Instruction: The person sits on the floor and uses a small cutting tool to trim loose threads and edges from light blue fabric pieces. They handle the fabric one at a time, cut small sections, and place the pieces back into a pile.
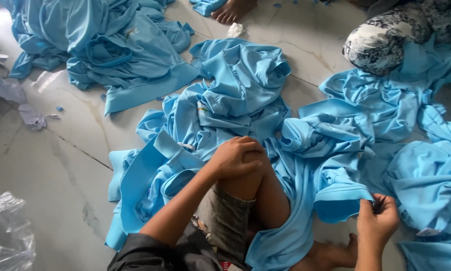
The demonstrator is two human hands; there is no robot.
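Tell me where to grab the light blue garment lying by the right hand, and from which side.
Take the light blue fabric garment at its folded hem edge, coming from the right, where the right hand already sits. The hem curls up off the floor there, so it looks easy to pinch.

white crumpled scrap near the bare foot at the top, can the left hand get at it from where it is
Probably not without leaning: the left hand rests on the knee, and a blue garment pile lies between it and the white scrap.

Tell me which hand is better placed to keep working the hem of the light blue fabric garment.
Probably right: the right hand already pinches a small dark tool at the light blue fabric garment, while the left hand rests on the knee.
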